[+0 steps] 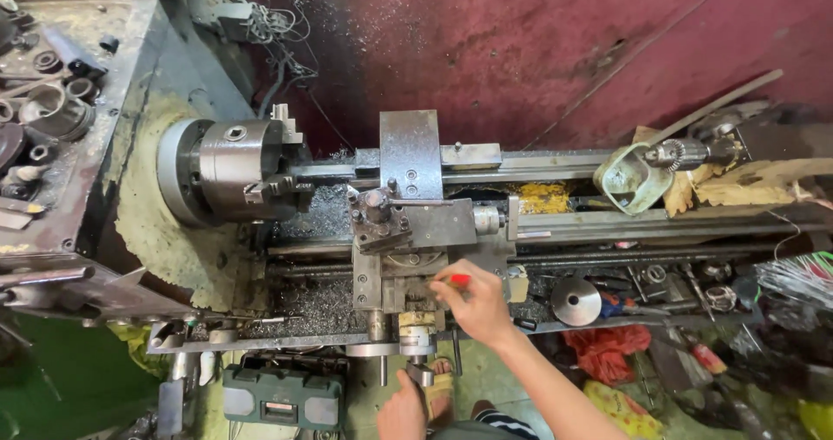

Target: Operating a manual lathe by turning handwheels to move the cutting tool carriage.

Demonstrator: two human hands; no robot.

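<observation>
A red-tipped tool (457, 279) is pinched in the right hand (475, 305) over the lathe carriage (408, 249). Below the carriage, a crank handle (420, 373) is gripped by the left hand (404, 405).

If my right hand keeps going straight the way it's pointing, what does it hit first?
Probably the tool post on the lathe's carriage: the right hand, holding a small red thing, points up-left across the slide toward it. Depth is unclear.

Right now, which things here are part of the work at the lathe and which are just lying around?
In use: right hand with red-tipped tool at the carriage; left hand by the crank handle.
Lying about: green case, drill chuck, red rag.
</observation>
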